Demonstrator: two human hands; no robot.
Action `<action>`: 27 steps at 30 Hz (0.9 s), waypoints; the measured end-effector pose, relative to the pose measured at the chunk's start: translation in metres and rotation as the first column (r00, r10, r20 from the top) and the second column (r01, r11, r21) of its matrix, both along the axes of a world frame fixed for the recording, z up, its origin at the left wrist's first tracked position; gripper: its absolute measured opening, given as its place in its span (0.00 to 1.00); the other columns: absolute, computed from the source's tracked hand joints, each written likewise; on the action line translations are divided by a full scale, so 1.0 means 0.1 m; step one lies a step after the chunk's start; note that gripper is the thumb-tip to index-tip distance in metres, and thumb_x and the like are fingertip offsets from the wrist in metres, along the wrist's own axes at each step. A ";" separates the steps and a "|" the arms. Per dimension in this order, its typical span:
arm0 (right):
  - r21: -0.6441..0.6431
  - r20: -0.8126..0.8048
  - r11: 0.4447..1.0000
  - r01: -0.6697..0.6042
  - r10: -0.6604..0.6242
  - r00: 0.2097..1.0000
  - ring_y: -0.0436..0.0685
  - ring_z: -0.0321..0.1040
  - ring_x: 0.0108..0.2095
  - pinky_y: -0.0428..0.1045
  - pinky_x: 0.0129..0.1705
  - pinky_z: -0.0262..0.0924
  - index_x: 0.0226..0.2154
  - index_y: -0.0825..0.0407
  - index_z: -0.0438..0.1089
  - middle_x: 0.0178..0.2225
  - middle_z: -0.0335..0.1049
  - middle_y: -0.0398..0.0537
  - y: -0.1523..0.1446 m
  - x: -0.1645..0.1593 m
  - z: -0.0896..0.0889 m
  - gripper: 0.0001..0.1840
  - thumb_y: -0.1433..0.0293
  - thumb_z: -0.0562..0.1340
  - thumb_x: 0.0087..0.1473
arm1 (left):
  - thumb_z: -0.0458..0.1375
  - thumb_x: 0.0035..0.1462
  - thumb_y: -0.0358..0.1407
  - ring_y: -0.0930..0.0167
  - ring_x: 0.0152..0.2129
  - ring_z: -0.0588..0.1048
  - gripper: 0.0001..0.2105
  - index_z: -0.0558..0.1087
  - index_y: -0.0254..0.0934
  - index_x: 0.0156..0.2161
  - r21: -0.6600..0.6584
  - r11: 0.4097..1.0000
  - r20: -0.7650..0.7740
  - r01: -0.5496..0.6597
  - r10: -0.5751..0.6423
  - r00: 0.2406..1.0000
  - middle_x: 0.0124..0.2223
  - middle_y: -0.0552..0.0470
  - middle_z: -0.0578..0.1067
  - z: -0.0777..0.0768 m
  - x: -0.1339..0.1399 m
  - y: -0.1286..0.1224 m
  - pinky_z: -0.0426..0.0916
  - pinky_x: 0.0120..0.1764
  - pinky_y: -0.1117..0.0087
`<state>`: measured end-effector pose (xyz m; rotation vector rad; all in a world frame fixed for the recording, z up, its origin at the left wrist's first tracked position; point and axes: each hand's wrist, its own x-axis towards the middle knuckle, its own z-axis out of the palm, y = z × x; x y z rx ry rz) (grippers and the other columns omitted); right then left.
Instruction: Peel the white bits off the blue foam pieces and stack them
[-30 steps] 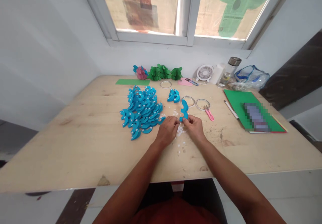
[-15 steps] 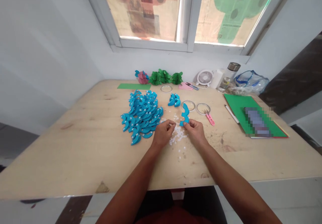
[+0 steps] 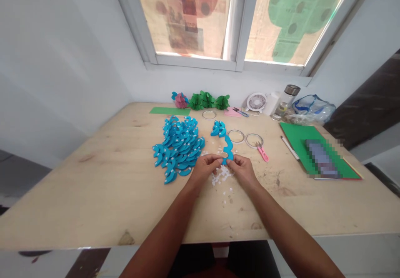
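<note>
A scalloped blue paper piece stands up between my hands above the table. My right hand pinches its lower end between thumb and fingers. My left hand is closed too, its fingertips on the lower left edge of the same piece. Below the fingers lie many small white paper bits. Left of my hands is a large heap of curved blue paper pieces with small white patches. A smaller group of blue pieces lies just beyond the held one.
Rolls of narrow tape and pink-handled snips lie right of centre. Farther right are a white pen and green sheets under a blurred phone. Green paper shapes, a small fan and a bottle line the wall.
My left hand has moved right to the blue paper piece and now touches its lower end. The whole view has shifted slightly.
</note>
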<state>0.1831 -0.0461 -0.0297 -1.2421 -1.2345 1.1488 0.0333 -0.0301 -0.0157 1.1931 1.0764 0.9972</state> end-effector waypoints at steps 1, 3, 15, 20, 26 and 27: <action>0.000 0.002 1.000 -0.009 0.009 1.000 0.47 0.50 0.18 0.44 0.21 0.44 0.19 0.55 0.65 0.16 0.57 0.38 0.00 0.00 0.00 0.16 0.58 0.62 0.43 | 0.61 0.41 0.41 0.76 0.16 0.66 0.12 0.75 0.33 0.29 -0.009 1.000 0.019 -0.009 0.009 1.000 0.21 0.53 0.72 -0.01 0.00 0.00 0.61 0.20 0.75; 0.001 0.008 1.000 -0.017 0.017 1.000 0.46 0.49 0.18 0.44 0.21 0.44 0.19 0.55 0.66 0.16 0.56 0.38 0.00 -0.01 0.00 0.16 0.58 0.62 0.43 | 0.62 0.41 0.40 0.76 0.16 0.66 0.11 0.74 0.33 0.28 -0.022 0.999 0.052 -0.023 0.024 0.998 0.21 0.53 0.72 -0.03 0.01 0.00 0.61 0.19 0.75; 0.007 -0.001 0.999 -0.052 0.052 0.999 0.48 0.54 0.19 0.44 0.23 0.47 0.20 0.55 0.67 0.17 0.62 0.40 -0.01 0.01 0.01 0.16 0.58 0.61 0.45 | 0.63 0.39 0.41 0.77 0.17 0.66 0.12 0.71 0.33 0.25 -0.066 0.997 0.151 0.040 -0.030 0.988 0.20 0.54 0.70 -0.05 -0.01 0.01 0.61 0.21 0.75; 0.006 -0.001 1.000 -0.010 0.010 1.000 0.47 0.53 0.18 0.44 0.21 0.46 0.19 0.55 0.67 0.16 0.60 0.40 0.00 0.02 0.00 0.16 0.59 0.61 0.45 | 0.61 0.41 0.41 0.75 0.17 0.68 0.12 0.73 0.33 0.28 -0.026 1.000 0.076 0.010 -0.008 0.997 0.20 0.53 0.71 -0.04 0.00 0.00 0.61 0.20 0.75; -0.023 0.012 1.000 -0.003 0.003 1.000 0.48 0.55 0.17 0.44 0.20 0.47 0.18 0.55 0.67 0.15 0.63 0.42 0.00 -0.01 0.04 0.18 0.57 0.62 0.44 | 0.58 0.45 0.41 0.74 0.20 0.69 0.10 0.73 0.35 0.26 0.181 0.979 -0.115 -0.097 0.119 0.986 0.23 0.52 0.73 0.14 -0.12 -0.05 0.62 0.21 0.75; -0.027 0.012 1.000 -0.001 0.001 1.000 0.48 0.56 0.17 0.44 0.20 0.47 0.18 0.55 0.67 0.16 0.64 0.42 0.00 -0.01 0.04 0.18 0.57 0.62 0.44 | 0.57 0.46 0.41 0.74 0.19 0.68 0.11 0.73 0.34 0.26 0.184 0.977 -0.113 -0.105 0.127 0.985 0.23 0.52 0.73 0.17 -0.18 -0.06 0.62 0.21 0.75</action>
